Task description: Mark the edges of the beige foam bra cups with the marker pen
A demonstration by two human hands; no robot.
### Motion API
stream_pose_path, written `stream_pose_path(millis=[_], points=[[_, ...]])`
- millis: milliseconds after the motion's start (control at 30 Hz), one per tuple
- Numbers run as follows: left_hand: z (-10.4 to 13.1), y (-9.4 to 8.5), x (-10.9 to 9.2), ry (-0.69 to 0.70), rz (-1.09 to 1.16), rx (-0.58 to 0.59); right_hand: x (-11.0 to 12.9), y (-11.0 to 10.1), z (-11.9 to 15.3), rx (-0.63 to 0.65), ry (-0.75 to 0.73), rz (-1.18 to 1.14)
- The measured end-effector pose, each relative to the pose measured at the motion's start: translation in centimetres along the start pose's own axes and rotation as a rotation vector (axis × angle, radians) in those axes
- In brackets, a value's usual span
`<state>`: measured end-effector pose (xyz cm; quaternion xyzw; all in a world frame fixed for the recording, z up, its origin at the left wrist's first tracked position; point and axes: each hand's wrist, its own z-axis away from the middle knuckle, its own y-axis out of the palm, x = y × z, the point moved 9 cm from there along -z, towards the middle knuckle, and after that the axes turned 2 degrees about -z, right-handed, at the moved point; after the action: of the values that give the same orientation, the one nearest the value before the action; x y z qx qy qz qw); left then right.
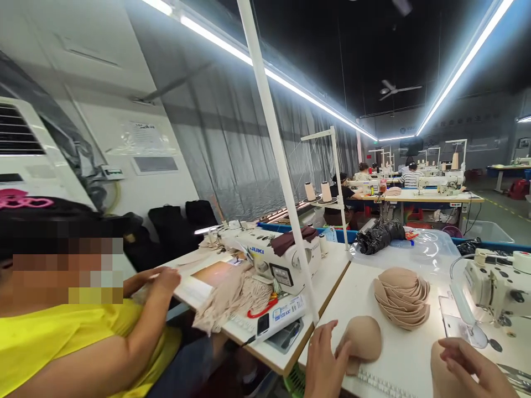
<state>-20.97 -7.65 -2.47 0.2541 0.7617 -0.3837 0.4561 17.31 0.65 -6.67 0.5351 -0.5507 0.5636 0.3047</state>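
While the left hand (324, 362) and right hand (477, 367) are held apart at frame lower right, a rounded beige cup (367, 338) is touched from its left by the former, another beige piece (438, 373) by the latter, any grip unclear.

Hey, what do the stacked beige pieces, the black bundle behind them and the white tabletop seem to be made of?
Stacked beige pieces: matte, probably fabric over thin foam, since they look smooth and hold a soft curve.
Black bundle: glossy plastic film outside, judging by crinkles and bright highlights; contents unclear.
White tabletop: smooth, perhaps laminated board, given its even white face and brownish edge.
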Motion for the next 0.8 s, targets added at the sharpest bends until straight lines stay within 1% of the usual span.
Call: stream_pose_path(millis=[33,67,100,167,200,300,400,467,567,633,733,800], points=[[-0.2,0.0,-0.8,0.094,-0.103,-0.011,0.9,0.0,-0.6,-0.016,-0.042,0.095],[-0.3,0.5,-1.9,0.194,-0.199,0.008,1.7,-0.1,-1.2,-0.037,-0.081,0.184],[-0.2,1.5,-3.0,0.286,-0.273,0.056,2.3,-0.1,-1.8,-0.058,-0.114,0.259],[0.1,4.2,-5.2,0.421,-0.338,0.185,3.0,0.3,-2.8,-0.064,-0.156,0.349],[0.2,5.4,-6.2,0.470,-0.350,0.233,3.0,0.5,-3.2,-0.050,-0.163,0.368],[0.2,8.7,-8.7,0.563,-0.352,0.312,2.7,1.0,-3.9,-0.020,-0.163,0.412],[0.2,11.3,-10.1,0.667,-0.363,0.366,2.1,0.8,-4.2,-0.023,-0.161,0.453],[0.2,12.5,-10.4,0.740,-0.367,0.380,1.7,0.6,-4.4,-0.039,-0.162,0.478],[0.2,13.5,-10.4,0.813,-0.345,0.388,1.0,0.4,-5.0,-0.055,-0.168,0.507],[0.1,13.7,-10.4,0.815,-0.302,0.402,0.7,0.5,-5.5,-0.050,-0.176,0.520],[-0.3,13.1,-10.8,0.738,-0.195,0.422,0.3,0.5,-6.1,-0.035,-0.170,0.534],[-1.1,11.6,-10.8,0.628,-0.102,0.406,0.0,0.6,-6.4,-0.027,-0.157,0.550]])
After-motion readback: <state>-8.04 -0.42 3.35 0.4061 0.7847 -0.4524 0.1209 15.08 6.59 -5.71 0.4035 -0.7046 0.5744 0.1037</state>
